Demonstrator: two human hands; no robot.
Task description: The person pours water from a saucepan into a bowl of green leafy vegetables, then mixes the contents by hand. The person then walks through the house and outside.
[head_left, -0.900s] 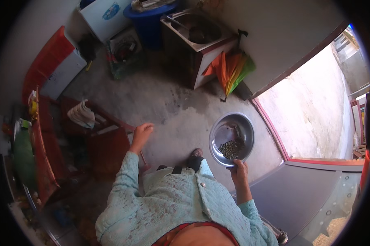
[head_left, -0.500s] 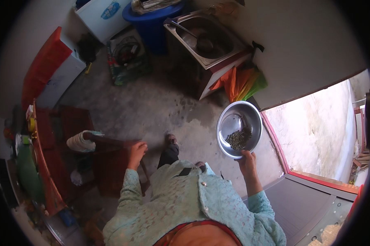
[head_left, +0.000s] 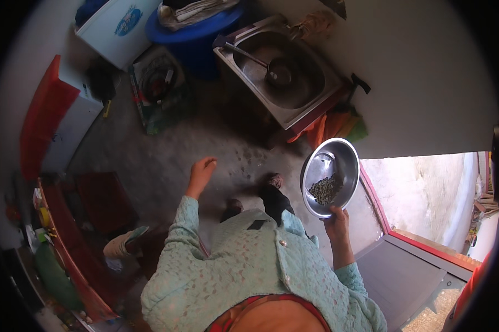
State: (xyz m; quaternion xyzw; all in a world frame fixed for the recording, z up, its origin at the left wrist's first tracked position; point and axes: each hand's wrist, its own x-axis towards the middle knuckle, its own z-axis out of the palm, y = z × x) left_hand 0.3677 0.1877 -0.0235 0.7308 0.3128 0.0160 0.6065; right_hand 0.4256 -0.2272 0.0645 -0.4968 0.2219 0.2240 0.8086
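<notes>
My right hand [head_left: 338,223] grips the near rim of a round stainless-steel bowl [head_left: 349,161], thumb over the edge. The bowl tilts toward me, out to my right. Small dark greenish pieces [head_left: 326,190], like beans or seeds, lie heaped in its lower part; their exact kind is too small to tell. My left hand [head_left: 201,172] hangs in front of me over the floor, its fingers loosely bent and nothing visible in them. Both forearms are in pale green patterned sleeves.
Ahead stands a metal-topped stove or basin unit [head_left: 293,115] with a long-handled ladle [head_left: 277,74] in its hollow. A blue tub [head_left: 197,34] is beyond it. Reddish wooden furniture [head_left: 106,200] lines the left. A bright doorway [head_left: 415,191] opens at right, beside a grey panel [head_left: 398,276].
I have stepped forward, and the stove unit is nearer. My left hand has swung forward and right, away from the wooden furniture. The bowl stays in my right hand.
</notes>
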